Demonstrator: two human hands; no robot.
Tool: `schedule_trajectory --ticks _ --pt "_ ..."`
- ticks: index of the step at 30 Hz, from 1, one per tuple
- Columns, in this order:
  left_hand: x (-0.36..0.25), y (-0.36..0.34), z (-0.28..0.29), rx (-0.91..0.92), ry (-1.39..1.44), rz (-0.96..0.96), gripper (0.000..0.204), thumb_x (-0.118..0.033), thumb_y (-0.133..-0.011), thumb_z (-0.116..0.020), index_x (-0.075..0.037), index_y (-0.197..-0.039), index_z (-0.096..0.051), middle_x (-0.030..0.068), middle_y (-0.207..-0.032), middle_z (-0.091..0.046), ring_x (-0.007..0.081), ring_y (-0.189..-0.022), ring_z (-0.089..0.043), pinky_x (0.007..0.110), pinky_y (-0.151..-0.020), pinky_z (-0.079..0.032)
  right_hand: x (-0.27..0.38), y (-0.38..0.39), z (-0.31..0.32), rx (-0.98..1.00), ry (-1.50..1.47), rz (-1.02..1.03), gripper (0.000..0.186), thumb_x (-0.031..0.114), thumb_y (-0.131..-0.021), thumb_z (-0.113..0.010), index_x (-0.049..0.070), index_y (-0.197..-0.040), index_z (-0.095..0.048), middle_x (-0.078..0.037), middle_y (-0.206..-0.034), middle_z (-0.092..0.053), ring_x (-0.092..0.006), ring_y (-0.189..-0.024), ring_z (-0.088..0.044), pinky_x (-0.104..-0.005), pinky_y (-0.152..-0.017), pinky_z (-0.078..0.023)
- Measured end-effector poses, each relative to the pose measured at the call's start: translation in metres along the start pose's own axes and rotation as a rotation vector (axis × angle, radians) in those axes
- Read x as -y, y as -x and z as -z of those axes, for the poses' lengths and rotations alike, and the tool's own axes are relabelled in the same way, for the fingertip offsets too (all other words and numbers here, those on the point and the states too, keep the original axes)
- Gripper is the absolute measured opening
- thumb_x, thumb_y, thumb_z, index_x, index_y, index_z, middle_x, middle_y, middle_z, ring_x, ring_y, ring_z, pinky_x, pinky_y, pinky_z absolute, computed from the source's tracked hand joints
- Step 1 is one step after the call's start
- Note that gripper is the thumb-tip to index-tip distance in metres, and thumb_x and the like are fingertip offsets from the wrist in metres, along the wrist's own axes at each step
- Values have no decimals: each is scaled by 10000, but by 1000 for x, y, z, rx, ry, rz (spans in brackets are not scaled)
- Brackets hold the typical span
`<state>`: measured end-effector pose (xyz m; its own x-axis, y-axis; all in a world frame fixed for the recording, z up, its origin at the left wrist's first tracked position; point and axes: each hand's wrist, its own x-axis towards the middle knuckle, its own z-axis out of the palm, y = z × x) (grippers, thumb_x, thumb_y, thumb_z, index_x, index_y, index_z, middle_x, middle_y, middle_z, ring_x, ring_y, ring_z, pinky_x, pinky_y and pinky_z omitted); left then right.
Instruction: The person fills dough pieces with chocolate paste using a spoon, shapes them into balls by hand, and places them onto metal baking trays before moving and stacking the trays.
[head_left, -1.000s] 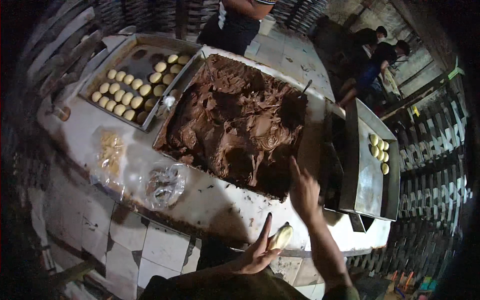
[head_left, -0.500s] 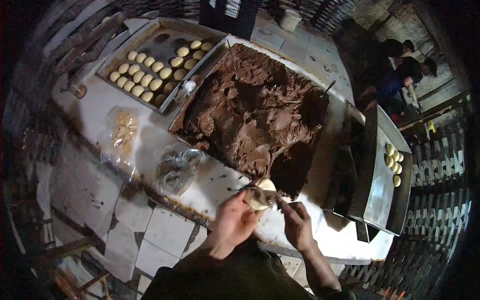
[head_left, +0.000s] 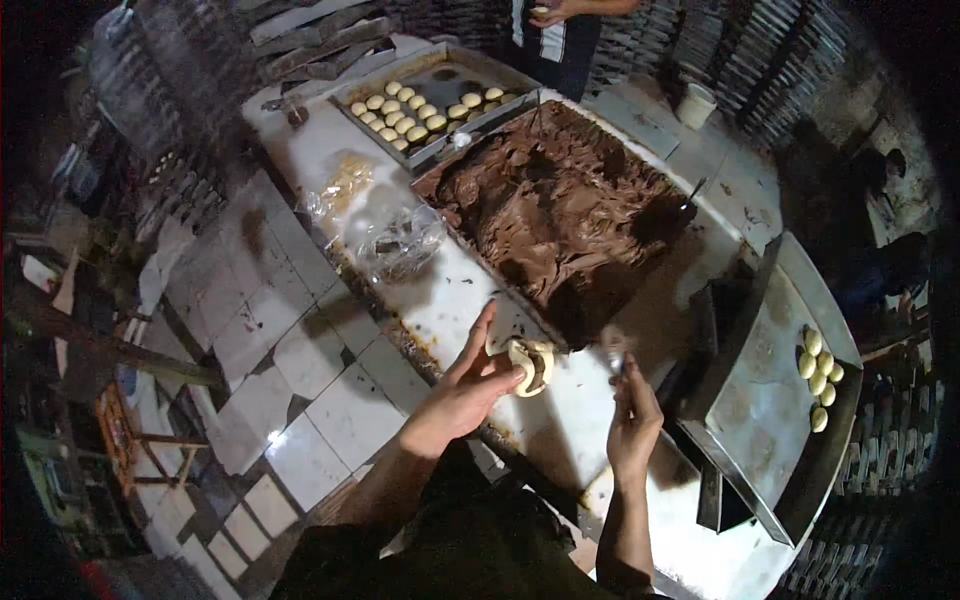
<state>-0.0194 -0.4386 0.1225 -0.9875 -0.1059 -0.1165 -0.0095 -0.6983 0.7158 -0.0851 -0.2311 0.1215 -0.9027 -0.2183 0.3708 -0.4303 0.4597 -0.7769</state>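
Observation:
My left hand pinches a small pale round bun, split open with brown chocolate-like filling showing between its halves. The bun is over the table's near edge. In my right hand, to the right of it, is a spreading tool with a brown-smeared, blurred blade; its exact kind is hard to make out. The blade is apart from the bun, close to the near corner of a big mass of brown chocolate-like paste spread in front of me.
At the far left a metal tray carries rows of pale buns. Another tilted tray with several buns stands at right. Clear plastic bags lie left of the paste. Across the table stands a person; a bucket is behind.
My right hand has drawn the spreading tool away from the bun toward the right. The left hand still holds the bun, now opened toward view. The whole view has shifted.

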Motion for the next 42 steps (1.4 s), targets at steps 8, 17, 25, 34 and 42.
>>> schedule_trajectory --ticks 8,17,25,34,42 --pt "-7 -46 9 356 333 375 742 -25 -842 -551 -184 -1424 -120 117 -1248 -457 218 -1091 -506 340 -861 -448 42 -35 15 68 474 552 485 -46 -663 -582 185 -1085 -644 -79 -826 -518 -236 -708 -444 -346 -600 -364" --pt "-69 -100 52 429 165 451 803 -3 -806 -581 -182 -1427 -105 203 -1228 -469 364 -1142 -471 436 -940 -393 -42 -59 -18 214 802 202 415 25 -754 -479 86 -1153 -571 -209 -985 -574 -366 -890 -503 -481 -873 -371" --pt "-50 -109 70 418 182 228 889 52 -788 -587 -191 -1432 -24 131 -1114 -534 224 -1029 -528 361 -899 -416 -62 44 -78 -93 306 -341 297 36 -865 -534 52 -1159 -573 -119 -1003 -558 -199 -924 -535 -300 -853 -429" --pt "-5 -43 22 433 135 251 955 -5 -734 -679 -184 -1431 -51 85 -1136 -504 194 -1018 -524 357 -874 -443 50 -31 -17 241 -390 -514 237 164 -871 -571 -14 -1022 -610 -89 -943 -610 -143 -847 -556 -272 -783 -443" --pt "59 33 -36 -27 -49 234 618 32 -853 -432 -214 -1360 -179 110 -1078 -516 194 -968 -536 366 -793 -507 31 16 49 541 -169 118 175 148 -784 -660 19 -897 -631 -79 -892 -621 -197 -826 -576 -330 -764 -468"
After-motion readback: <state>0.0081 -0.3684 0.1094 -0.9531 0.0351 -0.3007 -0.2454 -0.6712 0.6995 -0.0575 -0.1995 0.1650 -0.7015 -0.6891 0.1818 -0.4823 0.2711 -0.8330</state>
